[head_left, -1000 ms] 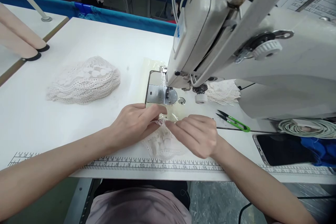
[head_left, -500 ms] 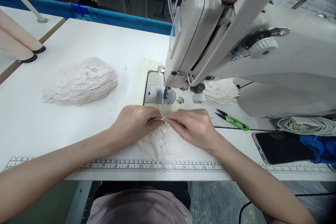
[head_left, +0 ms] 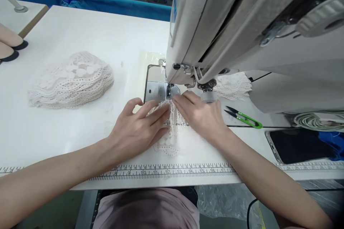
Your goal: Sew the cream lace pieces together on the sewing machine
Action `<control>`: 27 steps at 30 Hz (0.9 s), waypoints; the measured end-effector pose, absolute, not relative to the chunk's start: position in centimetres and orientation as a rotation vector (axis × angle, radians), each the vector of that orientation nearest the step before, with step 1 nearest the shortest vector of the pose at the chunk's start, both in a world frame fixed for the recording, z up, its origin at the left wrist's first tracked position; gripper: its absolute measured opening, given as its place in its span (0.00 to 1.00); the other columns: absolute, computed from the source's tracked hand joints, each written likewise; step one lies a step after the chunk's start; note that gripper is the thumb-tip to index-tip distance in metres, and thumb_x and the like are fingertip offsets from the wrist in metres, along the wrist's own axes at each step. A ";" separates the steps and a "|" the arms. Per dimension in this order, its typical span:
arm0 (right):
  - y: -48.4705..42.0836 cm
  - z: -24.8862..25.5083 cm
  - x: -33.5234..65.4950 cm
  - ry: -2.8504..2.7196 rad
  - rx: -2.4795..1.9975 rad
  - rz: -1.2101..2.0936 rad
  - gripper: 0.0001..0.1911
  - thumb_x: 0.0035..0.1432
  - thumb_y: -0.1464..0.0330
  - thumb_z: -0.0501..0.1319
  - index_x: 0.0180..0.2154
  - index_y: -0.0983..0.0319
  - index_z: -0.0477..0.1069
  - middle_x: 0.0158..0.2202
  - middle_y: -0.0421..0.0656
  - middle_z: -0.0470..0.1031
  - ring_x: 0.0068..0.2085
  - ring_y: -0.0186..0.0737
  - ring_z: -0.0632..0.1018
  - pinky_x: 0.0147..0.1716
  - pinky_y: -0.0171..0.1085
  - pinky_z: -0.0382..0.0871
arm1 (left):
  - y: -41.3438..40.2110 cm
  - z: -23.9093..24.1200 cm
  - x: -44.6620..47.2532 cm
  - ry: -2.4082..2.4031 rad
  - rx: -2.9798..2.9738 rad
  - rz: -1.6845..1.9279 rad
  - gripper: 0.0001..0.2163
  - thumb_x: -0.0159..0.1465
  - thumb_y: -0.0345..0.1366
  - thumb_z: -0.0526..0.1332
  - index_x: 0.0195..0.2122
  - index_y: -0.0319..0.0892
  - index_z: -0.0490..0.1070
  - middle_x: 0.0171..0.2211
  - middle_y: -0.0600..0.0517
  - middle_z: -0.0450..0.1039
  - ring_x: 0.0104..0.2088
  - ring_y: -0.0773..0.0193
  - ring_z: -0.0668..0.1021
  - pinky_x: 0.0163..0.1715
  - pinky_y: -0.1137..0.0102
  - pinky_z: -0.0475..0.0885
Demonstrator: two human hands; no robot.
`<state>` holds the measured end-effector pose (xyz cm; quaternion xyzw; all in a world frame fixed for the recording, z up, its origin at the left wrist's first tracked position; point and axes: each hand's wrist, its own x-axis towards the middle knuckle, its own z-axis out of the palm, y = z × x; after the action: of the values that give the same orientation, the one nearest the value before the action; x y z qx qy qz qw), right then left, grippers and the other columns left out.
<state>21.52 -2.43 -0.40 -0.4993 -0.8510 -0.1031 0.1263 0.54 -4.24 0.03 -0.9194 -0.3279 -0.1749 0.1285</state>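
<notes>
A piece of white lace (head_left: 173, 134) lies on the table in front of the sewing machine's metal needle plate (head_left: 156, 90), its upper edge close to the presser foot (head_left: 169, 90). My left hand (head_left: 142, 123) rests on the lace from the left, fingers stretched and slightly spread, the tips touching it. From the right, my right hand (head_left: 201, 112) has its fingers pressed together on the lace's upper edge beside the foot. Its thumb and the exact pinch are hidden.
A lace stack (head_left: 77, 80) lies to the left, and more lace (head_left: 235, 85) behind the machine head (head_left: 199, 18). Green thread snips (head_left: 244, 118), a phone (head_left: 298, 145) and a coiled pale cord (head_left: 319, 120) are on the right. A printed ruler (head_left: 174, 171) runs along the front edge.
Both hands have moved forward to the presser foot with the lace. My left fingers have gone from a pinch to stretched out. The view has shifted closer to the machine.
</notes>
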 end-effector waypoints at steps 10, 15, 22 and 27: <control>-3.7 0.1 21.2 -2.609 -1.427 -0.449 0.19 0.69 0.64 0.51 0.52 0.62 0.75 0.38 0.44 0.82 0.24 0.33 0.75 0.20 0.36 0.51 | -3.1 -0.4 0.4 -1.012 -2.699 -0.524 0.14 0.70 0.38 0.56 0.56 0.43 0.70 0.54 0.51 0.75 0.56 0.53 0.74 0.49 0.56 0.61; -3.5 0.1 21.2 -2.626 -1.464 -0.454 0.19 0.70 0.65 0.50 0.54 0.62 0.74 0.38 0.45 0.82 0.26 0.34 0.75 0.19 0.38 0.48 | -3.0 -0.3 0.5 -1.035 -2.694 -0.513 0.15 0.71 0.40 0.55 0.55 0.42 0.70 0.54 0.50 0.75 0.57 0.53 0.74 0.49 0.55 0.60; -3.3 0.3 21.1 -2.668 -1.550 -0.412 0.21 0.71 0.65 0.46 0.56 0.59 0.72 0.42 0.46 0.81 0.28 0.35 0.75 0.20 0.37 0.46 | -2.9 -0.2 0.8 -1.053 -2.676 -0.519 0.15 0.72 0.40 0.53 0.54 0.41 0.72 0.53 0.50 0.76 0.56 0.53 0.74 0.49 0.55 0.60; -3.2 0.5 21.0 -2.671 -1.572 -0.381 0.21 0.71 0.64 0.46 0.55 0.58 0.73 0.42 0.45 0.80 0.28 0.34 0.73 0.20 0.38 0.47 | -3.1 -0.4 0.9 -1.056 -2.655 -0.518 0.15 0.72 0.40 0.54 0.54 0.41 0.71 0.53 0.50 0.76 0.56 0.54 0.74 0.49 0.56 0.61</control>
<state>21.01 -3.24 0.51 -0.5033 -0.8554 -0.1219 0.0095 0.92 -3.11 -0.36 -0.9079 -0.3610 -0.1770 0.1186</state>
